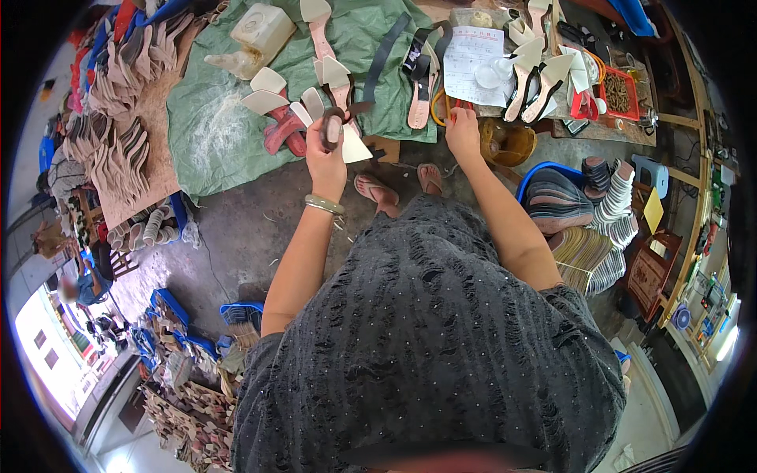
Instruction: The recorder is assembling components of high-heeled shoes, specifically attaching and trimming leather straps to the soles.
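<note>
My left hand [325, 162], fingers closed, grips a shoe insole with a dark strip [333, 130] round its rounded end, just over the table's near edge. A cream pointed piece [356, 150] shows beside it. Next to this hand lie several cream-and-pink insoles [337, 79] and some red ones [284, 130]. My right hand [462, 134] is closed at the table edge on a yellow-orange looped handle [437, 106]; the rest of that tool is mostly hidden. To its left an insole with a black strap [420, 98] lies on the cloth.
A green cloth [197, 154] covers the table, with a cloudy plastic jug [262, 31] on it. Farther right are a written sheet [473, 63] and a red basket [620, 93]. A yellowish bucket [509, 143] and a blue bin of stacked insoles [556, 193] stand at my right.
</note>
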The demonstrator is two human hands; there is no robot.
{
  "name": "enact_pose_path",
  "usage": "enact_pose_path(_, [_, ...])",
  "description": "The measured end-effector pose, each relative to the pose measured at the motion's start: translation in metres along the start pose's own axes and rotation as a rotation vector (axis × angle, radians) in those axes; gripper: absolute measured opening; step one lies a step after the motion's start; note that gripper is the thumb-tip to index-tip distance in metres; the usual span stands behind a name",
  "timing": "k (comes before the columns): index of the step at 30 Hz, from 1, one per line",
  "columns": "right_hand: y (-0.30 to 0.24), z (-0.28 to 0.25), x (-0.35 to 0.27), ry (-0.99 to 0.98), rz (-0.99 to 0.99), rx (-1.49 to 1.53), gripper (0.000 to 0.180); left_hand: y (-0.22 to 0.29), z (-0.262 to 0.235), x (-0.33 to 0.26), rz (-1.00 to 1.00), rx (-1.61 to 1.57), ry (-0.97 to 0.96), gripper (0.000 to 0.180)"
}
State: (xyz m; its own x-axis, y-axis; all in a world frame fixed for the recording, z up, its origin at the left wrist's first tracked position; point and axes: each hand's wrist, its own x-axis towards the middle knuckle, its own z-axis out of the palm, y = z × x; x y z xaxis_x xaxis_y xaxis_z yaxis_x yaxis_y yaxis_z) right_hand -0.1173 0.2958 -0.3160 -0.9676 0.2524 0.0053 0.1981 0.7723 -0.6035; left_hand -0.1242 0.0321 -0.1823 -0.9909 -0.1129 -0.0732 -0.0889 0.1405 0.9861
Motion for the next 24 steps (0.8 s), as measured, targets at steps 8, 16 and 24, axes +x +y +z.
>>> enact_pose_path(8, [0.004,0.024,0.019,0.048,0.067,-0.447,0.034,0.004,0.009,0.006,-0.188,-0.454,0.092,0.019])
enact_pose_path(16, [0.011,0.032,0.022,0.009,0.236,-0.242,0.04,0.007,0.007,0.002,-0.168,-0.425,0.06,0.021])
enact_pose_path(24, [0.02,-0.018,-0.002,-0.215,0.232,-0.034,0.064,0.013,0.011,-0.005,-0.191,-0.397,0.08,0.025])
